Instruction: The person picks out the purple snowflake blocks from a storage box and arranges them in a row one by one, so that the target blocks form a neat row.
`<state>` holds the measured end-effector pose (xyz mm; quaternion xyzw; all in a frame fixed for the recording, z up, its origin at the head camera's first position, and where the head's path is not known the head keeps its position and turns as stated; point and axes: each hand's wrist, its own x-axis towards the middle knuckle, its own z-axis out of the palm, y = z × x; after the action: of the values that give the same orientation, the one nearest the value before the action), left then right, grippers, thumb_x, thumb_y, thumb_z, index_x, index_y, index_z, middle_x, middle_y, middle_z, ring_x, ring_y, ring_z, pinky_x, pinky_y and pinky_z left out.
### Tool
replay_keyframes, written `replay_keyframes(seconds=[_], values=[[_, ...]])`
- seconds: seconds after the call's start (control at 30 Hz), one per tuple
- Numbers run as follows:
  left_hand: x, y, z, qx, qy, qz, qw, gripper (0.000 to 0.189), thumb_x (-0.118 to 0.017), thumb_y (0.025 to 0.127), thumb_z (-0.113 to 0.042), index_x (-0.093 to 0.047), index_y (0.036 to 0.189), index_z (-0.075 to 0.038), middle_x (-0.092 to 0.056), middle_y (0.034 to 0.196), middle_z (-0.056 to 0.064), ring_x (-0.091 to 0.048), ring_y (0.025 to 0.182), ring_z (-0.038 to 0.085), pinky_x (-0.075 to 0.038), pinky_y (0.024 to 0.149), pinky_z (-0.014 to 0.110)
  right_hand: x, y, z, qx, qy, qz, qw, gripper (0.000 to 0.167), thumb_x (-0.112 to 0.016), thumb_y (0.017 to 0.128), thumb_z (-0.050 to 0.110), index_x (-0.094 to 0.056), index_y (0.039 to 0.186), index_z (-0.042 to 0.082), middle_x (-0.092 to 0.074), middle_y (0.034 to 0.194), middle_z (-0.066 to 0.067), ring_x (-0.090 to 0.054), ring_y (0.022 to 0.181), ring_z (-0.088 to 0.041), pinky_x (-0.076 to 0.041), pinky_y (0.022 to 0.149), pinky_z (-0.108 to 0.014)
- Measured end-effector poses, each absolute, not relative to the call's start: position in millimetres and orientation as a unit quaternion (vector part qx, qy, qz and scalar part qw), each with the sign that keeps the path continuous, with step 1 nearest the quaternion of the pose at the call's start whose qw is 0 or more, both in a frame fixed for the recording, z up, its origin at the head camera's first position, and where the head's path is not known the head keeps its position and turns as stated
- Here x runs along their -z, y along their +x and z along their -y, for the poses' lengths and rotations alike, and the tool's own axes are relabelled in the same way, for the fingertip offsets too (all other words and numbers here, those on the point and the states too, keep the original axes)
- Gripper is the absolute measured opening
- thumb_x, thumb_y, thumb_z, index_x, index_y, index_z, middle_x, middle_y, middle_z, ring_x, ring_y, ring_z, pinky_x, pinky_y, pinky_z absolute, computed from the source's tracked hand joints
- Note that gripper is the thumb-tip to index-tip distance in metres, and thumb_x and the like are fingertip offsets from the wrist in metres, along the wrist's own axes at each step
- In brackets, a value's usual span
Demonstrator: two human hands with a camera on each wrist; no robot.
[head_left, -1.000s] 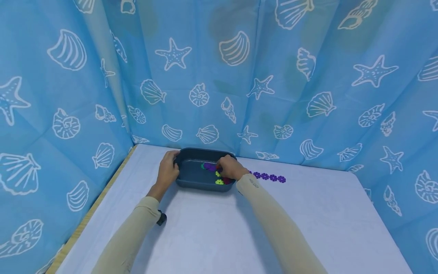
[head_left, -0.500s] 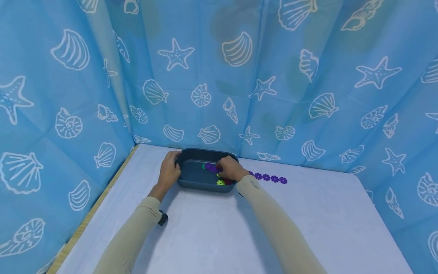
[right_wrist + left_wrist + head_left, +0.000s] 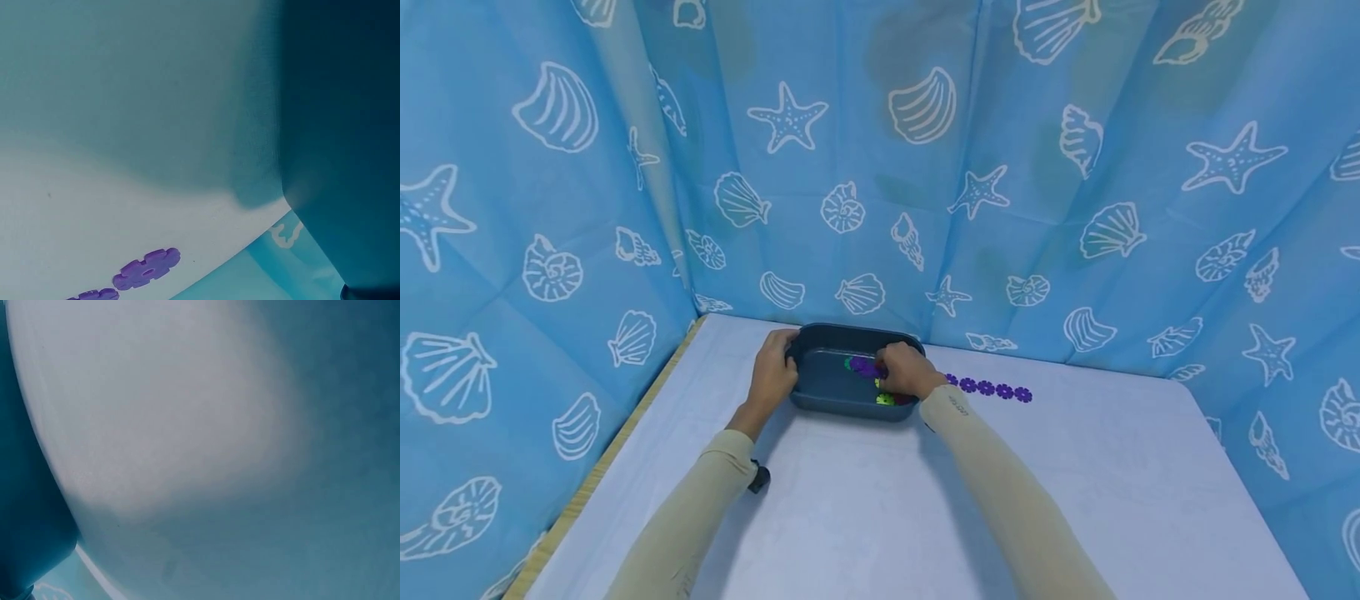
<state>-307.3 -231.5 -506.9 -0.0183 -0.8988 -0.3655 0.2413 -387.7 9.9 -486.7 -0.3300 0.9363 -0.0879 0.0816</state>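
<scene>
My left hand [image 3: 772, 372] grips the left end of a dark grey plastic tray [image 3: 831, 406], thumb over the rim. Inside the tray's right part, my right hand [image 3: 907, 369] reaches down with bent fingers. Its fingertips are among small flower-shaped plastic pieces, and whether they pinch one is hidden. Beside them lie purple pieces [image 3: 863, 367], a yellow-green piece [image 3: 886, 400] and a dark red piece, partly covered by the hand. A row of several purple flower pieces [image 3: 986, 388] runs along the table right of the tray; one purple flower piece [image 3: 147, 270] shows in the right wrist view.
A white cloth [image 3: 865, 508] covers the table, whose wooden edge [image 3: 591, 471] shows at the left. Blue curtains [image 3: 865, 167] with shell and starfish prints stand close behind the tray and along the sides. A small black device [image 3: 761, 479] is at the left wrist.
My right fingers shift slightly among the pieces, and the yellow-green ones are more covered now. The left hand keeps its grip; the tray and purple row stay put. The head view drifts slightly.
</scene>
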Motion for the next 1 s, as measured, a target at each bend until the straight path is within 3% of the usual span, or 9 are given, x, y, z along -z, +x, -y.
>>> replay_keyframes(seconds=[0.23,0.53,1.0], values=[[504.8,-306.8,231.7,0.366,-0.013,0.900,0.237,0.046,-0.052,0.086,0.017,-0.051,0.131,0.004,-0.051,0.129,0.019,-0.051,0.125,0.030,-0.046,0.107,0.037,486.7,-388.4,-7.8,0.092,-0.324,-0.938,0.077,0.032,-0.073,0.087,0.022,-0.071,0.116,0.008,-0.069,0.113,-0.006,-0.064,0.101,-0.014,-0.057,0.092,-0.033],[512.4,-309.2,229.1,0.362,-0.018,0.900,0.243,0.045,-0.052,0.086,0.017,-0.052,0.129,0.004,-0.052,0.128,0.019,-0.052,0.123,0.031,-0.048,0.106,0.037,489.9,-386.4,-7.0,0.044,-0.311,-0.946,0.081,0.037,-0.076,0.084,0.029,-0.068,0.115,0.010,-0.063,0.100,-0.003,-0.055,0.088,-0.015,-0.055,0.088,-0.032],[507.1,-308.3,233.7,0.361,-0.020,0.901,0.238,0.046,-0.052,0.086,0.018,-0.051,0.131,0.004,-0.051,0.130,0.018,-0.051,0.125,0.030,-0.046,0.107,0.035,490.5,-390.3,-8.1,0.116,-0.333,-0.935,0.049,0.034,-0.076,0.081,0.027,-0.072,0.109,0.008,-0.059,0.099,-0.004,-0.053,0.087,-0.016,-0.057,0.080,-0.030]])
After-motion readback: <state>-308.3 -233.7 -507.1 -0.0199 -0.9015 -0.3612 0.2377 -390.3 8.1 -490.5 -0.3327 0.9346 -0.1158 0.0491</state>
